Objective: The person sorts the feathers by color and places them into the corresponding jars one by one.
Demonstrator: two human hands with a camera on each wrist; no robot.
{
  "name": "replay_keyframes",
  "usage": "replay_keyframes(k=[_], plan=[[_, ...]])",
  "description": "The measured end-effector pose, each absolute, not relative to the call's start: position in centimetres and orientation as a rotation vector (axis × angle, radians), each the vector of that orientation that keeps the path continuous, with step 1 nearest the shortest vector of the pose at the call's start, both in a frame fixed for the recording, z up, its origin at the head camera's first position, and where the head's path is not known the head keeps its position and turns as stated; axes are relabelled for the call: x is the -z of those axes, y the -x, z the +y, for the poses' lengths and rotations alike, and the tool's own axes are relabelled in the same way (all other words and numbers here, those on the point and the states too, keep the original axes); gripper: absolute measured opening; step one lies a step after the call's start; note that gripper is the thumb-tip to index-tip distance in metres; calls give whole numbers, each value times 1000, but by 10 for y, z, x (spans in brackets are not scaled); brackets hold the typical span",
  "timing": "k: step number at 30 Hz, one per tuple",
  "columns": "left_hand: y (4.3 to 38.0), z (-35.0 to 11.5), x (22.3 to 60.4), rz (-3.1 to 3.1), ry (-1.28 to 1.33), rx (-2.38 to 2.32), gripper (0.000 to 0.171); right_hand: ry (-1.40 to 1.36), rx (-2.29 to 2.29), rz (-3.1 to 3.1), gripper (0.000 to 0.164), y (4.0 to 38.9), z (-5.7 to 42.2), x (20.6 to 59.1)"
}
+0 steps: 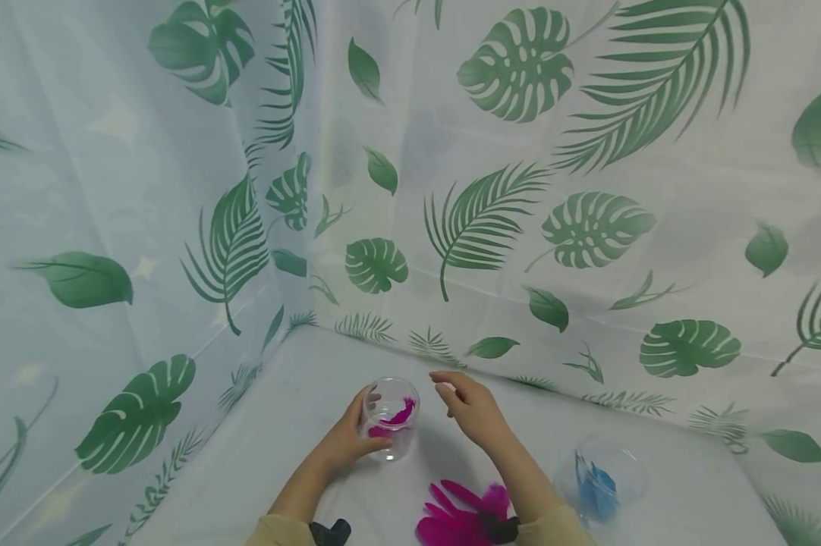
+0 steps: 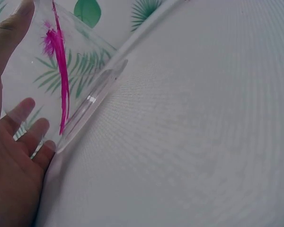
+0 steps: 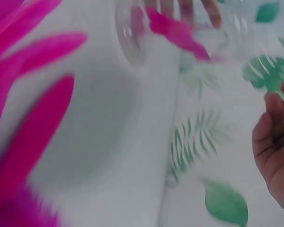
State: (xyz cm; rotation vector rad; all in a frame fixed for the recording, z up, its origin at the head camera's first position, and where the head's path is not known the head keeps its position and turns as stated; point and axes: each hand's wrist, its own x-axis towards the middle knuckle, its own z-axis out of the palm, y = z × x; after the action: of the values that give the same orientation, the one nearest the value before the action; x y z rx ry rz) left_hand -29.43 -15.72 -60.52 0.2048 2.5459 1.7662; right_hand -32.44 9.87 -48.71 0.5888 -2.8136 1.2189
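Note:
My left hand (image 1: 349, 437) grips a clear jar (image 1: 393, 455) around its side, fingers behind and thumb in front. A magenta feather (image 1: 402, 413) is inside the jar; in the left wrist view the feather (image 2: 62, 80) stretches toward the jar's base. To the right of the jar my right hand (image 1: 475, 409) is raised with loosely bent fingers. Nothing shows between the fingers of that hand (image 3: 277, 151) in the right wrist view. Below it on the white table lies a bunch of magenta feathers (image 1: 445, 523), partly covered by the right forearm.
Right of my right arm, a clear round container (image 1: 630, 462) holds blue feathers (image 1: 596, 491). The white table (image 1: 322, 364) meets leaf-patterned curtains (image 1: 410, 303) at the back and left. A dark object (image 1: 341, 532) shows beside the left sleeve.

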Motion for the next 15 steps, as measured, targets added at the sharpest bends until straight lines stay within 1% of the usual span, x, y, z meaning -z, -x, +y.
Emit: replay_keyframes(k=[4,6,10,15], plan=[[293,-156,602,2556,-203,-1764,108,-510,-1266,-2913,23,311,144,484],[293,-155,601,2553,-198,-1763,108,-472,-1274,-2990,24,303,167,487],[292,-155,599,2546,-187,-1765,107,-469,-1206,-3139,31,287,203,502],[292,-153,601,2533,-167,-1773,108,-512,-1082,-3284,39,274,226,533]])
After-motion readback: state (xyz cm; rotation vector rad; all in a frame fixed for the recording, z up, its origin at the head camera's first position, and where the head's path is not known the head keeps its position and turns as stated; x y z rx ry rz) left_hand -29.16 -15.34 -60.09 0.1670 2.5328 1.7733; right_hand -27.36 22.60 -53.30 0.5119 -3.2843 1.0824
